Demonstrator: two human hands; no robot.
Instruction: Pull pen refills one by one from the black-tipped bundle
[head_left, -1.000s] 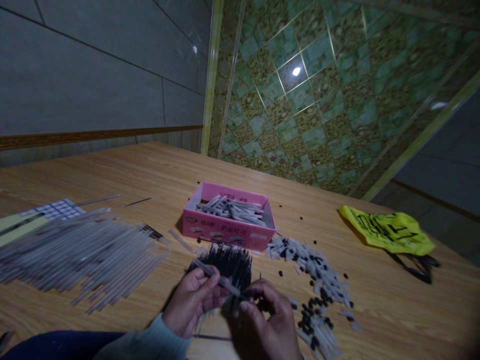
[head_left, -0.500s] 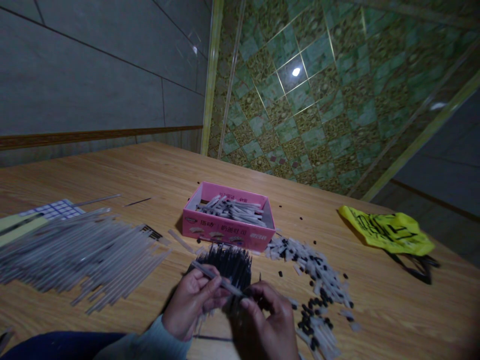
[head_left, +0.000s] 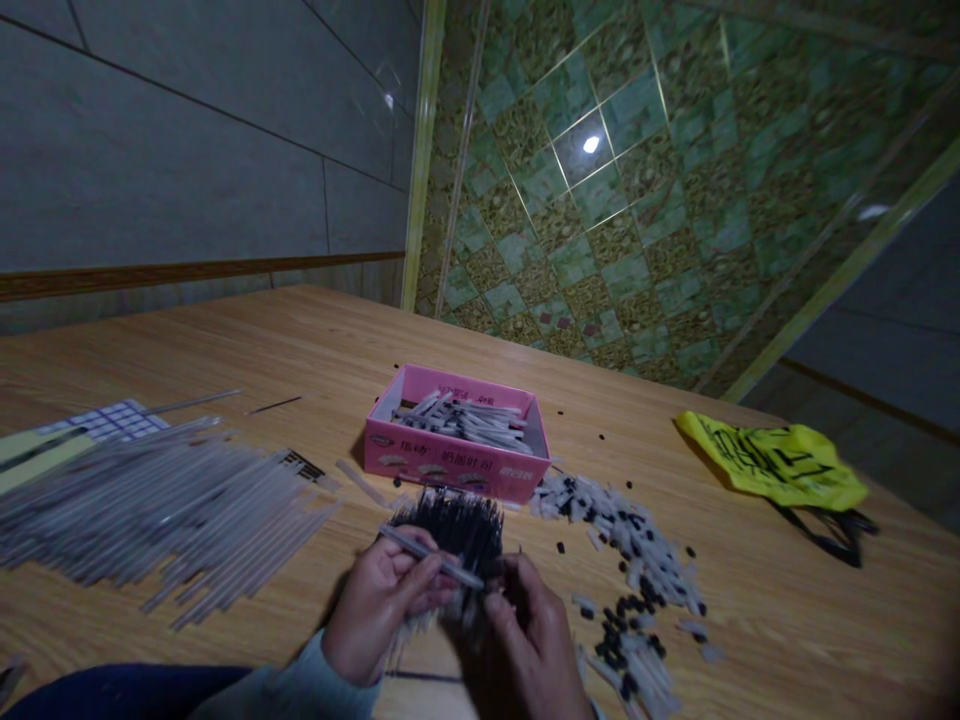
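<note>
In my left hand, a thin greyish translucent tube is pinched between thumb and fingers and lies at a slant. My right hand is beside the tube's right end, thumb and fingers curled together. Something small and dark seems to be at its fingertips, too unclear to name. Beneath and behind both hands lies a bundle of thin black sticks, partly hidden by my left hand. Just beyond it stands a pink open box holding many short whitish tubes with some dark ends.
Many long clear tubes lie on the wooden table at left, by a checked cloth or paper. To the right are scattered short clear pieces and black caps. A yellow bag lies farther right.
My right hand has drawn slightly back from the tube's right end, so that end shows more plainly. My left hand keeps the tube in nearly the same place.
</note>
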